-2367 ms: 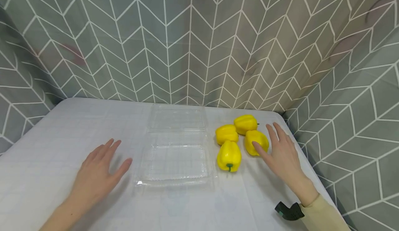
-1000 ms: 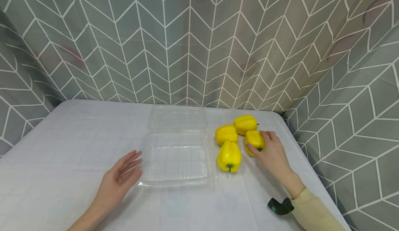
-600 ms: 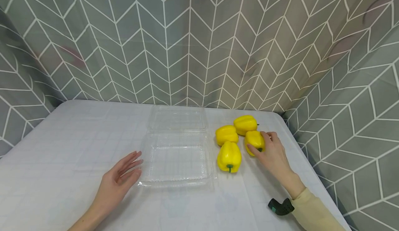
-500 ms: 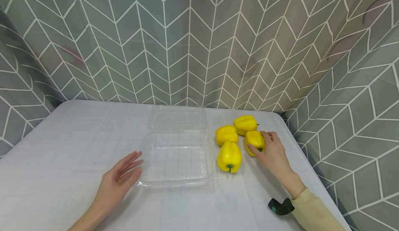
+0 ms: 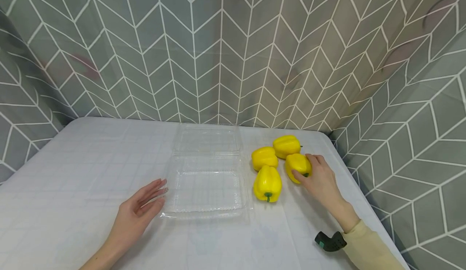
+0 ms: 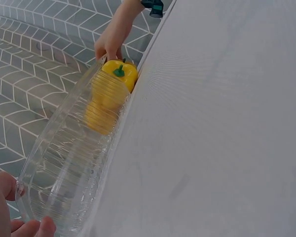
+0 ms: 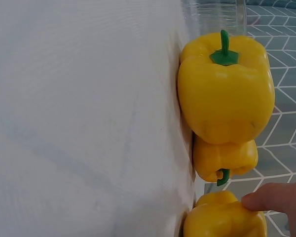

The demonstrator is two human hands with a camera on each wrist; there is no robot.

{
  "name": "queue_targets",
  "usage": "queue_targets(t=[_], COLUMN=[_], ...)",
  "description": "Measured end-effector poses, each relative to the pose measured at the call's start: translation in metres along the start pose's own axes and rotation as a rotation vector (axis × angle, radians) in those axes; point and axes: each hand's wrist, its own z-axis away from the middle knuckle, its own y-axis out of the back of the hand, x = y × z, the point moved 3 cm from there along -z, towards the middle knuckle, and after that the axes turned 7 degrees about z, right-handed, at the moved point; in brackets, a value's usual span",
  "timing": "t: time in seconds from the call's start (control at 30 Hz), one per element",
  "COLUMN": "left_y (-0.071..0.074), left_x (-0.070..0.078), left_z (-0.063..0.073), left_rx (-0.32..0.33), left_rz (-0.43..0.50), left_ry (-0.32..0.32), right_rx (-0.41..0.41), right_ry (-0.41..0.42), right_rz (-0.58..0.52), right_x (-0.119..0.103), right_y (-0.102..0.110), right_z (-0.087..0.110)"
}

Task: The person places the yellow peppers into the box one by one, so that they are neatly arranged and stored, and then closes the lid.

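Four-sided and clear, a hinged plastic clamshell container [image 5: 207, 189] lies opened flat, its lid [image 5: 207, 138] toward the curtain. Beside its left edge is my left hand [image 5: 132, 217], fingers relaxed and thumb apart; whether the fingertips touch the rim I cannot tell. My right hand [image 5: 324, 183] holds the rightmost yellow bell pepper [image 5: 297, 165], its thumb on the near side and fingers curled behind. That pepper rests on the table. In the right wrist view only the thumb [image 7: 271, 197] shows, touching the pepper [image 7: 224, 219]; the other fingers are out of view.
More yellow bell peppers lie close by: one in front [image 5: 267, 183], one behind it [image 5: 264, 158] and one at the back [image 5: 287, 146]. The white-covered table [image 5: 91, 152] meets a patterned grey curtain [image 5: 207, 51]. A black device [image 5: 330, 241] sits at the right wrist.
Over the earlier frames my right hand came down onto the rightmost pepper, and the left hand moved right to the container. In the last half second the right hand and pepper shifted slightly right.
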Motion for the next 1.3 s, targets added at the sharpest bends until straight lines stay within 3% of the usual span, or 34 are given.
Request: queue_targets(t=[0.77,1.3], left_y=[0.001,0.001], left_x=[-0.002,-0.001], left_z=[0.001,0.001], left_rx=[-0.006,-0.009], left_rz=[-0.002,-0.003], left_ry=[0.009,0.008], right_rx=[0.003,0.201], right_ry=[-0.014,0.075], right_rz=[-0.037,-0.1], right_x=[0.002,-0.005], right_y=[0.009,0.02], right_z=[-0.001,0.0])
